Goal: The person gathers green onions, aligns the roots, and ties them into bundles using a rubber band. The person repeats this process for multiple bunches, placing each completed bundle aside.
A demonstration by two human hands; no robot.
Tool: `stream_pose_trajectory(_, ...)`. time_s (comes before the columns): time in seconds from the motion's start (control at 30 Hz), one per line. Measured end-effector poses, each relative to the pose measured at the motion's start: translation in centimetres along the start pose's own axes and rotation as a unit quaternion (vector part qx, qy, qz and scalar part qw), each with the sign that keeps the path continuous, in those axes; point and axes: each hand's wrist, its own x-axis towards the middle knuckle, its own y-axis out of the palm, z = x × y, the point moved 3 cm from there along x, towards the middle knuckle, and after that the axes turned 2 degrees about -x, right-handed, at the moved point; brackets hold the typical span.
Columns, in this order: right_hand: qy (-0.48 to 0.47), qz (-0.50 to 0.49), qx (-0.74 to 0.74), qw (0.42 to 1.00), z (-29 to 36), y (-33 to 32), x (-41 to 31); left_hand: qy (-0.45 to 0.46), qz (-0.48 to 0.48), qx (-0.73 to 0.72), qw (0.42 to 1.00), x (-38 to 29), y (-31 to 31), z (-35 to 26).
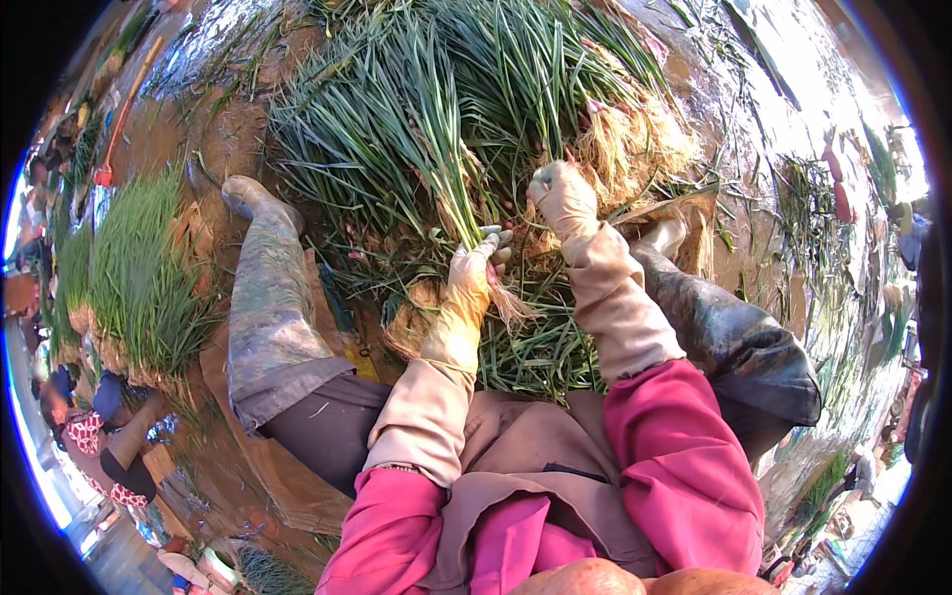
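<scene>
My gloved left hand (476, 260) is closed around a small bunch of allium greens (444, 167). Their long leaves point away from me, and pinkish bulb ends with pale roots (509, 299) stick out below the fist. To the right, my gloved right hand (563, 197) has its fingers curled at the near edge of a large heap of allium greens (506, 82); whether a stalk is inside it cannot be seen. Beside that hand lies a bundle with thick, straw-coloured roots (621, 145). Loose leaf trimmings (539, 361) cover the ground between my legs.
My booted legs (271, 275) spread on both sides of the heap. Upright bunches of greens (141, 275) stand at left, near a red-headed tool with a long handle (119, 134). Another person (100, 439) sits at far left. Scattered leaves (807, 201) litter the wet ground at right.
</scene>
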Motion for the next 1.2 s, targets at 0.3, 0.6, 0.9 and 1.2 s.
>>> stream_pose_trajectory(0.3,0.056,0.214,0.064,0.973,0.9,0.6,-0.1,0.021,0.016,-0.032,0.999,0.2,1.0,0.3)
stream_pose_trajectory(0.6,0.273,0.269,0.598,0.704,2.5,4.2,-4.6,0.074,-0.053,0.073,0.993,-0.4,1.3,0.0)
stream_pose_trajectory(0.9,0.35,0.104,0.735,0.572,2.7,9.4,-7.5,0.012,-0.054,-0.037,0.998,0.3,-1.3,0.4)
stream_pose_trajectory(1.2,0.283,0.192,0.724,0.599,2.1,8.4,-5.4,-0.033,-0.03,-0.073,0.996,-0.3,-2.4,1.1)
